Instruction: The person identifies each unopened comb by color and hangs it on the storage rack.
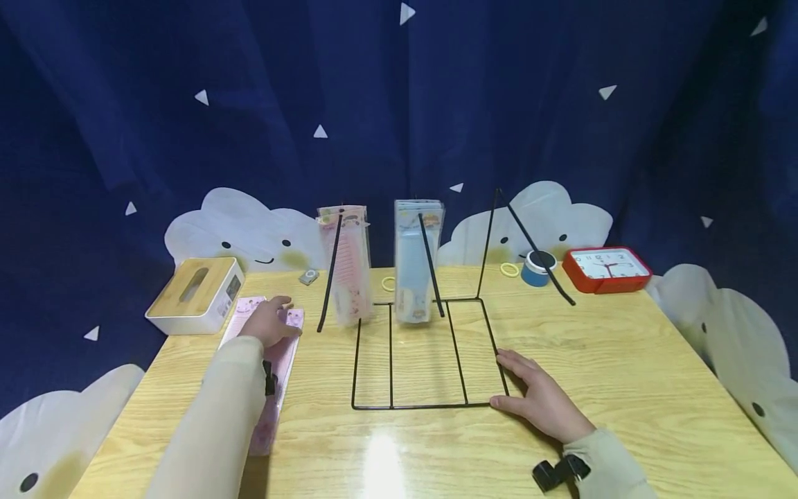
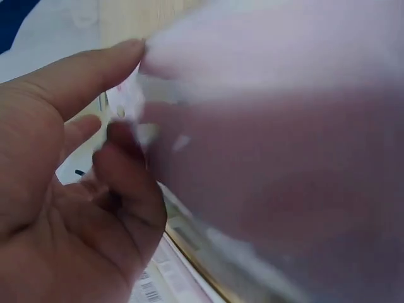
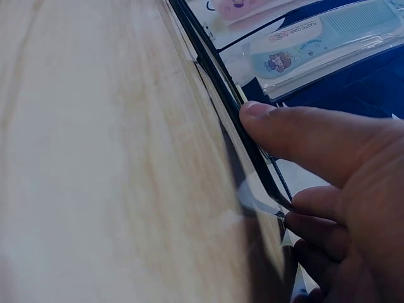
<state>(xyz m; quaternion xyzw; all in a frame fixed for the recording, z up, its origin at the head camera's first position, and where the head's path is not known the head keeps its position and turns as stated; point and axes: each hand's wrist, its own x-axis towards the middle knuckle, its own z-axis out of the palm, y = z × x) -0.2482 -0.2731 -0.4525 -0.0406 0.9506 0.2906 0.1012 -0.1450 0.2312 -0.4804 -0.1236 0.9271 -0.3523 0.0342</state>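
A black wire rack (image 1: 411, 407) stands mid-table, its flat base frame towards me. On its two slanted hooks hang pink comb packs (image 1: 345, 270) and blue comb packs (image 1: 416, 263). My left hand (image 1: 269, 322) lies on a stack of pink packs (image 1: 274, 388) left of the rack. In the left wrist view that hand (image 2: 126, 107) pinches the edge of a blurred pink pack (image 2: 271, 158) between thumb and finger. My right hand (image 1: 539, 398) rests flat on the base frame's front right corner. Up close, the right hand (image 3: 274, 167) has its thumb across the wire (image 3: 221, 82), below a blue comb pack (image 3: 328, 38).
A white tissue box with a wooden lid (image 1: 196, 294) sits at the far left. A red clock (image 1: 606, 269), a blue roll (image 1: 536, 269) and a yellow ring (image 1: 509, 269) lie at the back right. Cloud-shaped cushions and a dark blue curtain surround the table.
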